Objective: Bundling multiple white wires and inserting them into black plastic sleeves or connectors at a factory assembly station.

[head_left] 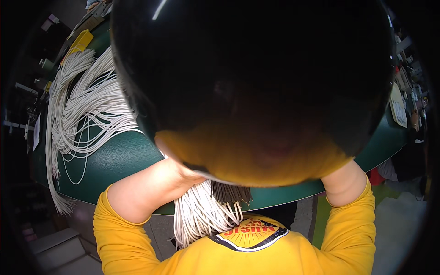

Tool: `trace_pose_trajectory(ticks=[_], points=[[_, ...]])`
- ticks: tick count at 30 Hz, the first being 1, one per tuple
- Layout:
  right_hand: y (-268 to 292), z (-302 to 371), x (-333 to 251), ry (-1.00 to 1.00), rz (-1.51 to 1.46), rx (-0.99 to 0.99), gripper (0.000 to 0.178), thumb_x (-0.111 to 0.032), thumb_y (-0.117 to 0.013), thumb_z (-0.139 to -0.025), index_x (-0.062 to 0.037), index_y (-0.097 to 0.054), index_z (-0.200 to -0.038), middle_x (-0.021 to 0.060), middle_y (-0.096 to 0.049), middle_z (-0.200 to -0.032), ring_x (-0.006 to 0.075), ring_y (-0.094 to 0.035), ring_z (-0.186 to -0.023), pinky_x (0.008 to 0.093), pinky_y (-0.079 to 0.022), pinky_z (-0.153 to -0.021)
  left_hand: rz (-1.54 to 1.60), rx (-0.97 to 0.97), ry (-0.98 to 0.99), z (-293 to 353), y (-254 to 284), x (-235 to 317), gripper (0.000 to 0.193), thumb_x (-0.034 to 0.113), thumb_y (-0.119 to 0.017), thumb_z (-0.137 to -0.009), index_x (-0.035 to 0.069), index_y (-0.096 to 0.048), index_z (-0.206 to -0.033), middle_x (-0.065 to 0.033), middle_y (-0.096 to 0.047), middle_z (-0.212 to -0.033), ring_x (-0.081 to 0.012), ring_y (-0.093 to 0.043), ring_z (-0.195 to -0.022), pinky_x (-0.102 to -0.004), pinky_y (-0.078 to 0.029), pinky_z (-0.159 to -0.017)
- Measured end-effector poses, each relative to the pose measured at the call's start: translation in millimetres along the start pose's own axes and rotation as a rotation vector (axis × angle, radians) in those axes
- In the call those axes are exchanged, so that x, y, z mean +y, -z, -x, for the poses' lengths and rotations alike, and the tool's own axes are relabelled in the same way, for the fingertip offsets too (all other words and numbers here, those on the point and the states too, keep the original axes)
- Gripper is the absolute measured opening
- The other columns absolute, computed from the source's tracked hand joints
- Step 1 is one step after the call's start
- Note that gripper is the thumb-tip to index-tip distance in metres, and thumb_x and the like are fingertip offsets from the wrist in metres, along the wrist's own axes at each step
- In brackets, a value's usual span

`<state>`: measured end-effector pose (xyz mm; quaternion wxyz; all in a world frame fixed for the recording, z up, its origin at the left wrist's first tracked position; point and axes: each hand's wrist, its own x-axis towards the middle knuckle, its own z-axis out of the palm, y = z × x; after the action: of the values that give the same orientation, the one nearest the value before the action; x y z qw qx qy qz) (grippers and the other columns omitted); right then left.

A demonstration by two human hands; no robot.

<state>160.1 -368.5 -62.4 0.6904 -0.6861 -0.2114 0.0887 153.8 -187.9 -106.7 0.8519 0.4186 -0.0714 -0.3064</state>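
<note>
A large, glossy black rounded shape (252, 82) fills the middle of the view and covers most of both hands. My left hand (185, 173) shows only its wrist and heel, right beside a thick bundle of white wires (197, 213) that hangs over the near table edge. Whether its fingers hold the wires is hidden. Against the white bundle lies a shorter bunch of dark wires (231, 193), their cut ends pointing toward me. My right forearm (344, 184) reaches in under the black shape from the right; that hand and anything in it are hidden.
A green table (114, 158) spans the view. A long, looped heap of white wires (94, 101) covers its left side and droops over the near left edge. Beyond it sits a yellow bin (82, 40). At the far right edge lies a pale flat board (398, 105).
</note>
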Motion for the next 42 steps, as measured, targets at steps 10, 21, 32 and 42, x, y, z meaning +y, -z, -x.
trace_pose_trajectory(ticks=[10,21,32,42], points=[[-4.4,1.5,7.4,-0.083,-0.406,-0.011,0.006,0.0,-0.056,-0.076,0.0056,-0.053,-0.075,0.0098,-0.058,-0.063,0.0126,-0.058,-0.055,0.0213,-0.047,-0.053,0.001,-0.233,-0.01,0.0,21.5,-7.7,0.052,0.003,-0.064,-0.068,0.003,-0.041,-0.115,-0.0098,-0.047,-0.108,-0.0185,-0.047,-0.098,-0.0312,-0.039,-0.084],[-4.0,2.1,9.5,-0.126,-0.376,0.14,0.006,-0.004,-0.05,-0.081,0.0024,-0.05,-0.08,0.0057,-0.055,-0.069,0.009,-0.054,-0.061,0.02,-0.044,-0.052,0.013,0.018,0.018,-3.0,0.2,-1.9,0.029,0.004,-0.056,-0.074,-0.001,-0.05,-0.102,-0.0096,-0.054,-0.086,-0.0161,-0.057,-0.074,-0.025,-0.047,-0.067],[12.5,-2.8,-1.9,-0.094,-0.708,-0.146,0.015,-0.01,-0.039,-0.087,0.0,-0.046,-0.079,0.0061,-0.05,-0.064,0.0109,-0.052,-0.057,0.0198,-0.043,-0.052,-0.205,-0.049,-0.096,-3.0,1.5,4.4,0.03,0.002,-0.058,-0.072,-0.002,-0.048,-0.1,-0.0077,-0.053,-0.073,-0.0143,-0.054,-0.063,-0.0239,-0.046,-0.059],[-3.9,2.5,10.6,-0.096,-0.254,0.065,0.01,-0.004,-0.059,-0.075,0.0026,-0.052,-0.074,0.0056,-0.057,-0.064,0.0068,-0.054,-0.057,0.0173,-0.043,-0.051,-0.06,-0.255,0.052,-0.3,10.6,-1.2,0.053,0.008,-0.071,-0.064,0.005,-0.047,-0.111,-0.0061,-0.05,-0.109,-0.0157,-0.048,-0.099,-0.0311,-0.04,-0.087]])
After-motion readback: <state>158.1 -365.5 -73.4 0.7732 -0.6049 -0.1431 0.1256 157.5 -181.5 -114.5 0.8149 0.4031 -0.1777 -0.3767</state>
